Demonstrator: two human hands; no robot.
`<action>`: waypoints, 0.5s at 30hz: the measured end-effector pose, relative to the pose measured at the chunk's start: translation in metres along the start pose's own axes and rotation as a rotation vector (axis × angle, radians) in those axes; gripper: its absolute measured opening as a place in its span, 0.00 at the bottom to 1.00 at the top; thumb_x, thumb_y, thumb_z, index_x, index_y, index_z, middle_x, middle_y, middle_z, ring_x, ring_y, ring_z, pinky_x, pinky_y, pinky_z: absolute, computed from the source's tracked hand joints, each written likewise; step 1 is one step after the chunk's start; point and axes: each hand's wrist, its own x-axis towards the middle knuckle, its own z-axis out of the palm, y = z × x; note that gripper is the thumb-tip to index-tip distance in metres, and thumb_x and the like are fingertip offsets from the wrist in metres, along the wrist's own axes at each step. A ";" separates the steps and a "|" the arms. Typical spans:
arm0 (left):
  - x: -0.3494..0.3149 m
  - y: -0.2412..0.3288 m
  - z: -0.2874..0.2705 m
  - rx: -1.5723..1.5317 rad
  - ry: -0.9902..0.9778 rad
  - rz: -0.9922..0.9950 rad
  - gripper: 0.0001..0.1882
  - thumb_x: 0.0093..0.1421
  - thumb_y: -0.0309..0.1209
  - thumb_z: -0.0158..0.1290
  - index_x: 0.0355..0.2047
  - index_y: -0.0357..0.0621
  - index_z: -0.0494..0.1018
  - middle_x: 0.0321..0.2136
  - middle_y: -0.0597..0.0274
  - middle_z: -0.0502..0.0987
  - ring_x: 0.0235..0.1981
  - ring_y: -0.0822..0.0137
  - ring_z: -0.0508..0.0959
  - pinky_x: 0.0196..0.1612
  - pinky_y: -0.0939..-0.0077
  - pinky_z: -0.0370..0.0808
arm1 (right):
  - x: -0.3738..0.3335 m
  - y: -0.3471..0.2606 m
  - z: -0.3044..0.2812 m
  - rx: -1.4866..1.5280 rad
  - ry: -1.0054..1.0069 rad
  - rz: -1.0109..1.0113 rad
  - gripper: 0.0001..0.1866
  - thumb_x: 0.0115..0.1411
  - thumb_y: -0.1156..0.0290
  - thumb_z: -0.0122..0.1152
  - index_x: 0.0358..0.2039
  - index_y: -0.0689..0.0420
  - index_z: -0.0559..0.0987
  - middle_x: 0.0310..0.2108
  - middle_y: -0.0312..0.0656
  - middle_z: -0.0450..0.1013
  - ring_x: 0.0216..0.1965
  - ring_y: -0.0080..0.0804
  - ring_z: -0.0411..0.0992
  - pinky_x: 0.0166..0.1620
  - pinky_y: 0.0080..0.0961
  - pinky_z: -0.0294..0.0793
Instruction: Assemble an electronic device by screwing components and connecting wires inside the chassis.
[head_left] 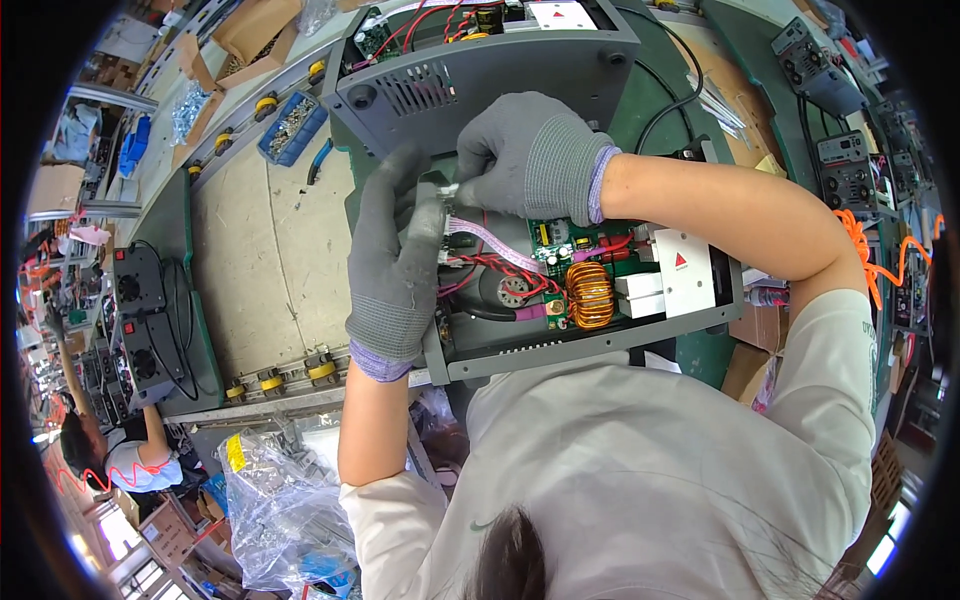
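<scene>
An open grey metal case point(590, 349) lies in front of me, holding a green circuit board point(553, 238), a copper-wound coil point(590, 296) and twisted red and black wires point(510, 268). A flat white-purple ribbon cable point(497, 243) runs from the board toward my hands. My left hand point(393, 262), in a grey glove, is closed at the case's left end around a small part that its fingers mostly hide. From the right, my gloved right hand point(530, 150) pinches a small white connector point(448, 191) against that spot. Whether the ribbon joins this connector is hidden.
Another grey case point(490, 85) stands just beyond my hands. To the left are a blue bin of screws point(293, 128) and dark-blue-handled pliers point(320, 160). Finished-looking units point(145, 310) sit farther left; a person point(130, 460) works there. Black cables point(675, 100) lie at the right.
</scene>
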 end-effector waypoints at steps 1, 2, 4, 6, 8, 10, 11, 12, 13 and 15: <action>0.000 -0.001 0.000 -0.002 -0.002 -0.003 0.26 0.71 0.35 0.51 0.66 0.34 0.65 0.56 0.46 0.73 0.54 0.61 0.76 0.58 0.70 0.73 | 0.001 0.001 0.001 0.035 -0.021 0.028 0.14 0.49 0.62 0.68 0.34 0.54 0.89 0.33 0.48 0.83 0.37 0.46 0.82 0.47 0.39 0.81; 0.000 -0.002 0.000 -0.020 -0.009 -0.016 0.26 0.71 0.35 0.51 0.66 0.34 0.65 0.56 0.46 0.73 0.55 0.61 0.75 0.59 0.69 0.72 | 0.001 0.000 0.000 0.035 -0.023 0.032 0.14 0.49 0.62 0.68 0.34 0.54 0.89 0.33 0.48 0.83 0.37 0.46 0.82 0.47 0.39 0.81; 0.000 -0.003 0.001 -0.038 -0.017 -0.031 0.27 0.71 0.35 0.50 0.65 0.34 0.65 0.57 0.45 0.72 0.56 0.60 0.75 0.60 0.69 0.72 | 0.001 -0.002 -0.001 0.067 -0.049 0.081 0.14 0.48 0.62 0.68 0.35 0.54 0.89 0.34 0.49 0.83 0.37 0.45 0.82 0.48 0.38 0.81; 0.000 -0.005 0.001 -0.065 -0.010 -0.021 0.26 0.70 0.34 0.50 0.65 0.34 0.65 0.58 0.46 0.72 0.57 0.59 0.74 0.61 0.68 0.70 | 0.005 0.001 0.000 0.074 -0.070 0.082 0.14 0.48 0.63 0.68 0.35 0.54 0.89 0.34 0.49 0.83 0.37 0.45 0.82 0.48 0.37 0.81; 0.001 -0.007 0.001 -0.045 -0.015 0.000 0.26 0.70 0.34 0.50 0.65 0.34 0.65 0.58 0.46 0.72 0.58 0.59 0.74 0.62 0.68 0.69 | 0.006 0.002 -0.001 0.079 -0.088 0.086 0.14 0.48 0.63 0.68 0.35 0.54 0.89 0.34 0.49 0.83 0.37 0.45 0.82 0.47 0.37 0.81; 0.001 -0.007 0.002 -0.022 -0.019 0.019 0.26 0.70 0.34 0.49 0.65 0.34 0.65 0.58 0.46 0.72 0.58 0.58 0.73 0.63 0.67 0.69 | 0.005 -0.001 -0.004 0.091 -0.101 0.105 0.14 0.47 0.64 0.67 0.34 0.54 0.89 0.33 0.49 0.83 0.36 0.45 0.82 0.47 0.37 0.81; 0.001 -0.005 0.002 -0.011 -0.018 0.007 0.26 0.70 0.34 0.49 0.65 0.33 0.66 0.58 0.46 0.72 0.59 0.58 0.73 0.63 0.67 0.68 | 0.006 -0.003 -0.006 0.093 -0.102 0.107 0.14 0.47 0.64 0.67 0.34 0.54 0.89 0.33 0.49 0.83 0.36 0.45 0.82 0.47 0.37 0.81; 0.000 -0.005 0.002 0.000 -0.017 -0.005 0.26 0.70 0.34 0.49 0.65 0.33 0.66 0.59 0.46 0.72 0.59 0.58 0.73 0.64 0.67 0.68 | 0.006 -0.005 -0.009 0.050 -0.109 0.103 0.13 0.47 0.64 0.67 0.34 0.54 0.89 0.33 0.49 0.83 0.36 0.45 0.82 0.47 0.37 0.81; 0.001 -0.006 0.002 0.001 -0.020 -0.006 0.26 0.70 0.34 0.49 0.65 0.33 0.66 0.59 0.46 0.72 0.59 0.58 0.73 0.64 0.67 0.68 | 0.006 -0.007 -0.010 0.005 -0.115 0.099 0.13 0.47 0.65 0.66 0.33 0.54 0.89 0.33 0.49 0.83 0.35 0.44 0.82 0.46 0.37 0.81; 0.002 -0.010 0.001 0.011 -0.031 0.039 0.25 0.71 0.35 0.48 0.64 0.34 0.66 0.59 0.46 0.71 0.60 0.58 0.72 0.64 0.67 0.67 | 0.006 -0.009 -0.009 -0.046 -0.102 0.068 0.13 0.47 0.65 0.65 0.33 0.53 0.89 0.32 0.48 0.83 0.35 0.44 0.82 0.45 0.37 0.81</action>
